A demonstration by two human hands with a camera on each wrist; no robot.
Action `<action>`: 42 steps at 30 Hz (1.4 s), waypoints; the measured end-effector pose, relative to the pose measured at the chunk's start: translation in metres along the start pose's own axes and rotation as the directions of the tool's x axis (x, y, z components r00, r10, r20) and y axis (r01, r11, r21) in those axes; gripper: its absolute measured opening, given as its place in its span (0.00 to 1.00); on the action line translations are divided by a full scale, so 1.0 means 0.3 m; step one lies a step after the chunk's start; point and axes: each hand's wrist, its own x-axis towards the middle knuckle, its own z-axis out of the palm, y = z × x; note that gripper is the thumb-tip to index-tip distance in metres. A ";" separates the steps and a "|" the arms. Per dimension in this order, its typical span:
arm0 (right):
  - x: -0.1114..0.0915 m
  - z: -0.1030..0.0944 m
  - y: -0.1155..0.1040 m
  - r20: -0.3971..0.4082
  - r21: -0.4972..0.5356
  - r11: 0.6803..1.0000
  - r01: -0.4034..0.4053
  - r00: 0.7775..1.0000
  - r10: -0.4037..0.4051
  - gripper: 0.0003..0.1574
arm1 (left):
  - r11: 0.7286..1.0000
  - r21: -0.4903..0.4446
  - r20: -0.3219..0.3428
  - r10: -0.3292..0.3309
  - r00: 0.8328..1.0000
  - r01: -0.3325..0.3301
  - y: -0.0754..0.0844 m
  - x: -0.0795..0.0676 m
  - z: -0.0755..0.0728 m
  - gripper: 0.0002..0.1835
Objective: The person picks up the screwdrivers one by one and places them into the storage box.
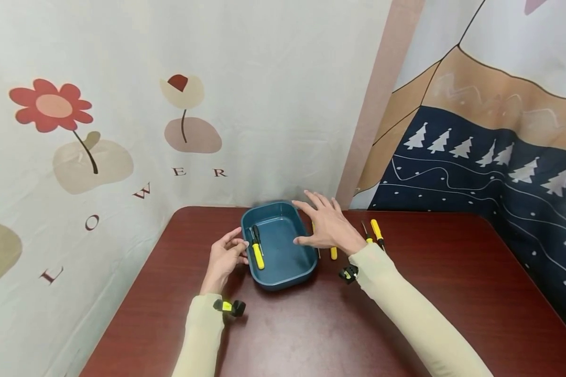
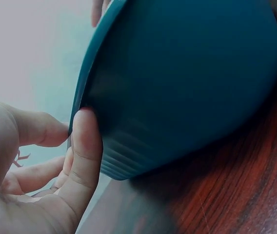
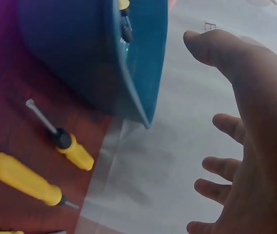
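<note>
The left hand (image 1: 225, 256) pinches the left rim of a blue tray (image 1: 285, 248), thumb and fingertips meeting at the edge, with one finger pressed against the outer wall. The right hand (image 1: 327, 222) is spread, its thumb and fingers well separated, and hovers by the tray's far right side; the right wrist view shows a gap between it and the tray wall. The tray sits at the far side of the table (image 1: 283, 335), a little left of its middle, between the two hands.

Inside the tray, along its left wall, lie a yellow screwdriver (image 1: 258, 256), handle toward the near side, and a black-handled tool (image 1: 257, 231) just beside it, handle toward the far side. To the right of the tray, partly under the right hand, lie a first loose screwdriver (image 3: 79, 155), yellow handle far and shaft near, and a second loose screwdriver (image 3: 24, 180), turned the other way. Farther right are a third loose screwdriver (image 1: 369, 240), its shaft pointing far, and a fourth loose screwdriver (image 1: 376, 228), its handle far.

Pale sleeves cover both arms, with a small black camera at each wrist. Behind the table hangs a pale cloth (image 1: 283, 104) printed with flowers, and to the right a dark blue one (image 1: 448, 173) with white trees
</note>
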 end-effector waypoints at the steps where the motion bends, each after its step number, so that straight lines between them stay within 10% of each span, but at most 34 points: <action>1: -0.006 0.000 0.006 -0.004 0.010 1.000 -0.006 1.000 0.006 0.61 | 1.000 -0.001 -0.001 0.003 1.000 -0.003 0.000 0.000 0.001 0.29; 42: -0.193 0.030 0.316 -0.017 0.211 0.896 -0.391 0.915 0.403 0.68 | 1.000 -0.002 0.020 0.005 1.000 -0.005 -0.008 0.001 0.001 0.29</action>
